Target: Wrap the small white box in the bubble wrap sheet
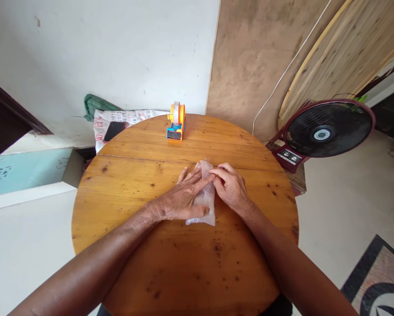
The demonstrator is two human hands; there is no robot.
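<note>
Near the middle of the surface (144, 272), your two hands meet over a small clear plastic packet (206, 199) that lies flat on the wood, its long side running away from you toward the far edge. Your left hand (182, 197) lies palm down across the packet's left half, its fingers (192, 177) stretched out and slightly spread, the tips reaching toward the packet's far end while the thumb rests along the near part of the film. Your right hand (231, 186) sits just beside the packet on its right, with the fingers (218, 172) curled and drawn together; thumb and forefinger pinch the packet's far right edge, touching the tips of your left hand there. What the packet holds you cannot tell; the film looks cloudy and pale. Farther out, close to the far edge of the round wooden surface, an orange and blue tape dispenser (176, 123) stands upright, well apart from your hands. Off the far left edge, a dark phone (113, 130) lies on a printed white sack (131, 117). Beyond the right edge, a dark red fan (327, 129) stands on the floor.
</note>
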